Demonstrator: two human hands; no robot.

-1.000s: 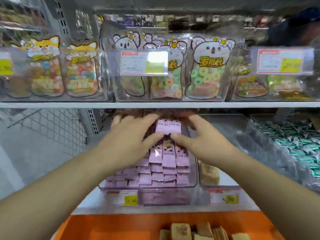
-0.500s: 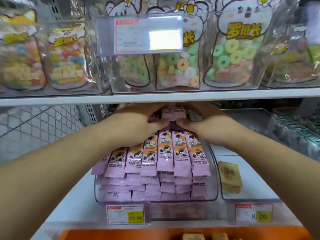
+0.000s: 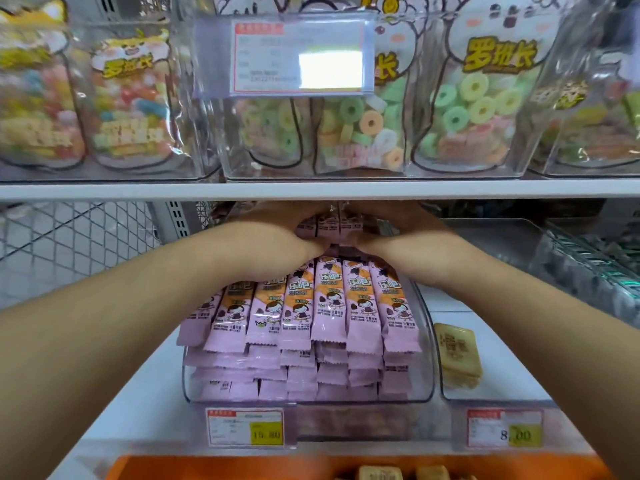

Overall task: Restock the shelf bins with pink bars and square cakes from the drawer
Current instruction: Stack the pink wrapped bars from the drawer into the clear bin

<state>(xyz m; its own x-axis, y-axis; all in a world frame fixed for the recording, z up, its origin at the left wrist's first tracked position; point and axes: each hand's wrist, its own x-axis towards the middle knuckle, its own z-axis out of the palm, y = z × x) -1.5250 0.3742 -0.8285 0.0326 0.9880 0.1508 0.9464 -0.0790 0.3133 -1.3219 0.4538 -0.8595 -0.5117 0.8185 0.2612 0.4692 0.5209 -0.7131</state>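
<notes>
I can read yellow characters "罗班长" on the right candy bag (image 3: 485, 98) on the upper shelf; the same lettering shows blurred on the striped-cat bag (image 3: 128, 98) to the left. The big price tag (image 3: 301, 57) above has a red header and small print I cannot make out. Each pink bar (image 3: 329, 299) in the middle bin carries "乐吧" in white on orange, with finer print too small to read. Below it, the left tag (image 3: 245, 427) reads "15.80" on yellow. The right tag (image 3: 504, 433) reads "8.00". The square cake (image 3: 457, 355) bears embossed characters I cannot read.
</notes>
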